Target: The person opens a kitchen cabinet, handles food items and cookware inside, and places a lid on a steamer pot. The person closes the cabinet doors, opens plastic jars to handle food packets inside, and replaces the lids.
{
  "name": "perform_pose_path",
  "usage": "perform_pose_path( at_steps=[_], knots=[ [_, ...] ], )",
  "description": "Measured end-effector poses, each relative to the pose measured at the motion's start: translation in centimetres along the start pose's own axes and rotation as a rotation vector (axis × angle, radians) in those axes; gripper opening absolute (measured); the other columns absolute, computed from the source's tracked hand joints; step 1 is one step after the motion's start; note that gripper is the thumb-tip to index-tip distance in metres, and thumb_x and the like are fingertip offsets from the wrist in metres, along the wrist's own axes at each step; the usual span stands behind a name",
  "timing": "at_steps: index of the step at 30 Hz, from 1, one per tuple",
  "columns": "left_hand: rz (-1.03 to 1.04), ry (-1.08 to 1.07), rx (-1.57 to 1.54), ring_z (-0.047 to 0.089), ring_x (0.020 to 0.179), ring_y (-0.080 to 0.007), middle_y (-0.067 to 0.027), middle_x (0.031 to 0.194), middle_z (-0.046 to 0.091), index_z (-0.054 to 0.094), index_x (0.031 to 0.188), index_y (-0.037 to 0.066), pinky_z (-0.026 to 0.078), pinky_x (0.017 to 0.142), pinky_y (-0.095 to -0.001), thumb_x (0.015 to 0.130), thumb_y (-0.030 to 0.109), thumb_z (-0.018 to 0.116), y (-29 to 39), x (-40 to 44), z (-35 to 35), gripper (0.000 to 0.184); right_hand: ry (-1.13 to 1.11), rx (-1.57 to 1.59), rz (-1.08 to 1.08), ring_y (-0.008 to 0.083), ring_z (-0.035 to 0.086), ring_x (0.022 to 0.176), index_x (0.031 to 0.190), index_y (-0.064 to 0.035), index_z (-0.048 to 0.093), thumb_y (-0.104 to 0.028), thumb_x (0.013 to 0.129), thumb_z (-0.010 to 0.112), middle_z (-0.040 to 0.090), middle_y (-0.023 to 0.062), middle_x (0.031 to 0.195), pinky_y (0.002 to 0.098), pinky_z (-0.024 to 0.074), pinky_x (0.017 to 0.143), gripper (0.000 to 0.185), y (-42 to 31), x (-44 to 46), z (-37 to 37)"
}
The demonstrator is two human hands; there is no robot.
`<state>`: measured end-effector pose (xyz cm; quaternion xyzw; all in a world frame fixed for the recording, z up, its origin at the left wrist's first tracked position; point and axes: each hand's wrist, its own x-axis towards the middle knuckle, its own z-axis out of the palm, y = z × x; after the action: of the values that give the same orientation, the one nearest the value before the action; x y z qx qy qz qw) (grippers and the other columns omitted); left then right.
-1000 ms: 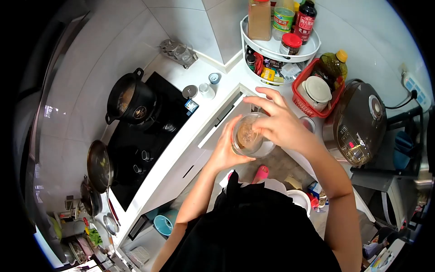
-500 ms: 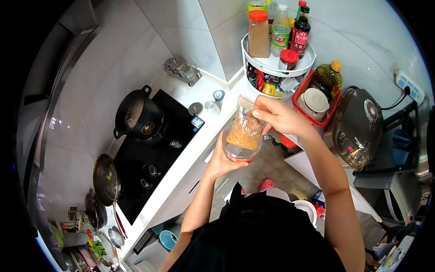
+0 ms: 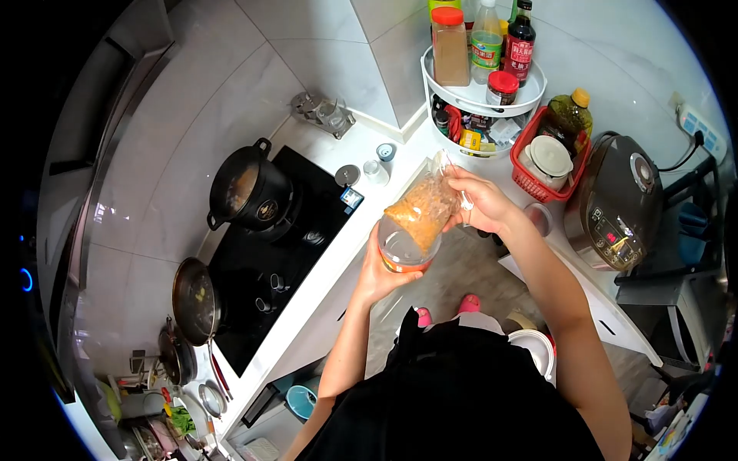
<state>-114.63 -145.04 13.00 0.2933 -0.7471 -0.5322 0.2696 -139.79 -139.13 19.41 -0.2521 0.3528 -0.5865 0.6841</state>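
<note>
My left hand (image 3: 377,275) is wrapped round a clear round plastic tub (image 3: 401,247) with an orange-red band near its base. In my right hand (image 3: 480,203) is a clear plastic bag (image 3: 423,209) of crumbly orange-brown food, gripped by its upper side. The bag hangs tilted over the tub's mouth, a lower corner at or just inside the rim. Whether the bag is open cannot be made out. Both hands are in front of my body, beyond the counter edge.
On the left, a black pot (image 3: 247,188) and a frying pan (image 3: 197,301) stand at the black hob (image 3: 250,326). A white two-tier rack (image 3: 530,98) carries bottles and jars. Right of it are a red basket (image 3: 532,183) and a rice cooker (image 3: 615,203).
The bag has tilted and shifted from nearly upright over the tub, its contents now slanting across the mouth. My right hand has moved slightly right. The whole view has shifted a little.
</note>
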Motion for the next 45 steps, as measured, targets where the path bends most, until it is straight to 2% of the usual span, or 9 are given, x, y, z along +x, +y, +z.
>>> perform_pose_path(
  at_steps=[3, 8, 15, 18, 21, 24, 31, 37, 45],
  knots=[
    [-0.036, 0.006, 0.084, 0.042, 0.125, -0.0311, -0.0178, 0.134, 0.041, 0.021, 0.141, 0.002, 0.035, 0.103, -0.0408, 0.049, 0.029, 0.090, -0.4, -0.8, -0.6, 0.118, -0.143, 0.245, 0.001, 0.0235, 0.058, 0.098, 0.125, -0.0088, 0.041, -0.021, 0.091, 0.050, 0.053, 0.0072, 0.109, 0.0428, 0.0570, 0.067, 0.037, 1.9, 0.2, -0.4],
    [-0.033, 0.018, 0.292, 0.042, 0.124, -0.0335, -0.0188, 0.132, 0.041, 0.023, 0.140, 0.003, 0.035, 0.103, -0.0417, 0.048, 0.024, 0.089, 0.3, -2.0, -1.3, 0.115, -0.037, -0.267, -0.168, 0.0167, 0.056, 0.100, 0.128, -0.0093, 0.039, -0.008, 0.075, 0.071, 0.053, 0.0062, 0.110, 0.0350, 0.0563, 0.069, 0.062, 5.3, 0.2, 1.2],
    [-0.012, 0.021, 0.145, 0.041, 0.124, -0.0336, -0.0191, 0.132, 0.041, 0.023, 0.139, 0.003, 0.035, 0.103, -0.0422, 0.048, 0.026, 0.089, -2.7, -3.6, -3.0, 0.114, 0.070, -0.492, -0.236, 0.0177, 0.051, 0.112, 0.131, 0.0048, 0.036, -0.004, 0.069, 0.076, 0.052, 0.0103, 0.120, 0.0290, 0.0388, 0.098, 0.074, 7.4, 0.6, 3.2],
    [0.002, 0.020, 0.072, 0.041, 0.124, -0.0333, -0.0196, 0.132, 0.041, 0.023, 0.139, 0.002, 0.036, 0.103, -0.0423, 0.048, 0.028, 0.089, -3.5, -4.2, -3.9, 0.116, 0.111, -0.549, -0.317, 0.0104, 0.057, 0.090, 0.113, 0.0001, 0.048, 0.003, 0.070, 0.073, 0.059, 0.0042, 0.098, 0.0261, 0.0479, 0.081, 0.050, 7.6, 0.2, 5.2],
    [0.015, 0.018, 0.045, 0.041, 0.124, -0.0331, -0.0198, 0.132, 0.040, 0.022, 0.139, 0.001, 0.036, 0.103, -0.0421, 0.048, 0.030, 0.090, -3.4, -4.9, -4.8, 0.117, 0.135, -0.679, -0.287, 0.0103, 0.058, 0.087, 0.111, 0.0021, 0.051, 0.000, 0.068, 0.075, 0.060, 0.0046, 0.095, 0.0254, 0.0489, 0.077, 0.049, 6.9, -0.5, 7.7],
    [0.006, 0.025, 0.011, 0.041, 0.124, -0.0329, -0.0196, 0.133, 0.040, 0.022, 0.139, 0.001, 0.035, 0.103, -0.0419, 0.049, 0.031, 0.089, -4.0, -6.0, -5.7, 0.116, 0.172, -0.840, -0.286, 0.0161, 0.060, 0.098, 0.115, 0.0061, 0.054, -0.011, 0.067, 0.079, 0.064, 0.0142, 0.106, 0.0290, 0.0467, 0.087, 0.057, 7.1, -0.8, 9.5],
    [-0.048, 0.089, -0.010, 0.040, 0.125, -0.0330, -0.0200, 0.134, 0.039, 0.021, 0.139, 0.000, 0.034, 0.104, -0.0417, 0.050, 0.034, 0.089, -3.9, -8.4, -6.6, 0.118, 0.051, -0.894, -0.342, 0.0181, 0.065, 0.086, 0.102, 0.0024, 0.062, -0.012, 0.065, 0.078, 0.067, 0.0126, 0.092, 0.0308, 0.0493, 0.080, 0.043, 7.6, 0.1, 12.8],
    [-0.093, 0.259, 0.015, 0.039, 0.126, -0.0331, -0.0201, 0.134, 0.038, 0.020, 0.140, -0.001, 0.034, 0.104, -0.0411, 0.049, 0.035, 0.089, -2.7, -10.2, -6.2, 0.118, -0.068, -1.194, -0.459, 0.0204, 0.064, 0.095, 0.107, 0.0043, 0.059, -0.007, 0.061, 0.079, 0.065, 0.0146, 0.101, 0.0298, 0.0486, 0.086, 0.051, 5.7, 0.9, 14.7],
    [-0.117, 0.479, 0.036, 0.035, 0.129, -0.0316, -0.0192, 0.138, 0.034, 0.020, 0.141, 0.002, 0.032, 0.106, -0.0416, 0.049, 0.033, 0.089, -1.3, -12.4, -4.2, 0.119, -0.281, -0.820, -0.356, 0.0157, 0.061, 0.095, 0.109, 0.0033, 0.057, -0.007, 0.070, 0.075, 0.064, 0.0104, 0.103, 0.0298, 0.0483, 0.086, 0.044, 5.0, 1.6, 13.6]
  ],
)
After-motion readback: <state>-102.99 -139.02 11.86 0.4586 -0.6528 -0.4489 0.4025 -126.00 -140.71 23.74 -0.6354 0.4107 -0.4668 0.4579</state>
